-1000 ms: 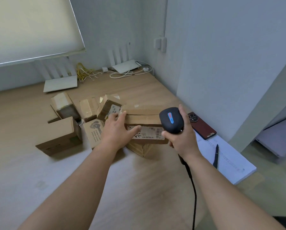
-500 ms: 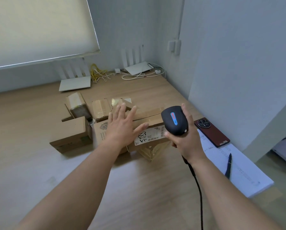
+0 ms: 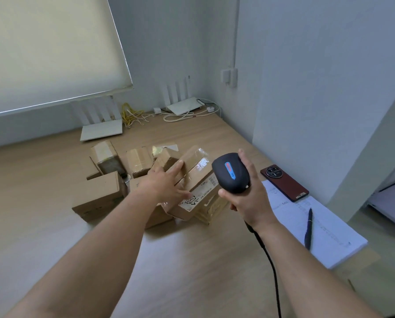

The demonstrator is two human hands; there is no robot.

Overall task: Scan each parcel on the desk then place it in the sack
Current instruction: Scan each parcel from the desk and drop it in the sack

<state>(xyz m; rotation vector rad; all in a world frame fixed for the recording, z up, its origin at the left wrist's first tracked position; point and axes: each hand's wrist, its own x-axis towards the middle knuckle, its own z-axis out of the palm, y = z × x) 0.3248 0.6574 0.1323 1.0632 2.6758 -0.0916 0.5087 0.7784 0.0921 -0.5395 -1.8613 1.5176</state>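
Several brown cardboard parcels lie clustered in the middle of the wooden desk (image 3: pixel 42 226). The nearest one, a taped parcel with a white barcode label (image 3: pixel 197 177), sits tilted on top of other boxes. My left hand (image 3: pixel 166 183) lies on its left side, fingers stretched along the top and thumb against the label side. My right hand (image 3: pixel 247 193) grips a black corded barcode scanner (image 3: pixel 230 172) just right of that parcel, its head pointing down toward the label. No sack is in view.
A large box (image 3: pixel 97 196) sits left of the pile, with smaller parcels (image 3: pixel 139 160) behind. A red phone (image 3: pixel 284 183), paper sheets (image 3: pixel 325 230) and a pen (image 3: pixel 308 228) lie at the right. Two white routers (image 3: pixel 101 131) and cables line the back wall.
The labelled parcel has turned and tilted up under my left hand, whose fingers now reach across its top. The scanner hand has stayed close beside it.
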